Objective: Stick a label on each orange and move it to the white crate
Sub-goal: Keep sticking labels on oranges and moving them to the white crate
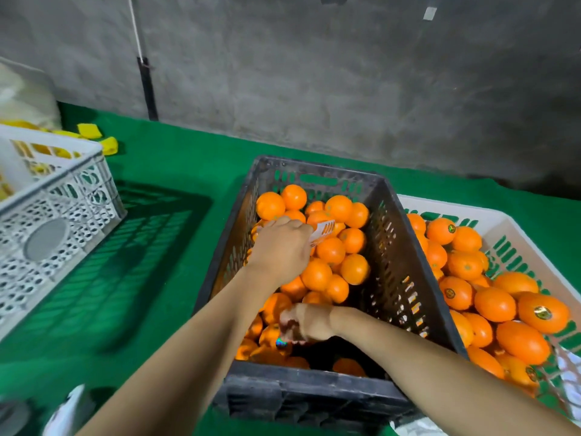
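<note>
A black crate [405, 247] in the middle holds many unlabelled oranges [330, 250]. My left hand [283, 247] reaches over them and pinches a white strip of labels [323, 230]. My right hand [306, 324] is low at the crate's near left, fingers curled, pinching a shiny label [280, 343] against an orange [270, 336]. The white crate [503, 221] stands to the right, touching the black one. It holds several oranges with round labels [544, 313].
A second white lattice crate [63, 199] stands at the left on the green table cover [173, 171], with yellow pieces [89, 131] behind it. A grey concrete wall closes the back. White wrapping lies at the bottom right.
</note>
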Demonstrator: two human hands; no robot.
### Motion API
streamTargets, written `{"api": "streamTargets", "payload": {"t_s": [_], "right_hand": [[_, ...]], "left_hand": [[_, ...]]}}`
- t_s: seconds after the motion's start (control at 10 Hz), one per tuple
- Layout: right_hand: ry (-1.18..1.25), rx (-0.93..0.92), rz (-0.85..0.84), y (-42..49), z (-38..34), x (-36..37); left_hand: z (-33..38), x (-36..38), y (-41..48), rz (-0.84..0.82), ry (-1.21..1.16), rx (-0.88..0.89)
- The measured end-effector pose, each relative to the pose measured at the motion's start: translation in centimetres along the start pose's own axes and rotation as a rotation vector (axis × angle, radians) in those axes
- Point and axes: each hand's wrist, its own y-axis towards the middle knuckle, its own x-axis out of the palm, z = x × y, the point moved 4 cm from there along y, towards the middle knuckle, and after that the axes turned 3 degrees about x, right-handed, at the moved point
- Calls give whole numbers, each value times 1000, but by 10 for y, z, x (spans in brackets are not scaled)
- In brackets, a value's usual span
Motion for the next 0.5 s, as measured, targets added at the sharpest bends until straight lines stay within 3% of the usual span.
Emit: {"api": "streamTargets", "payload": {"t_s": [0.2, 0.5], "right_hand": [[131, 31, 141, 10, 11, 17], [90, 58, 174, 8, 5, 11]], "left_hand": [[5, 6, 3, -51, 17, 2], [7, 4, 2, -45, 13, 11]]}}
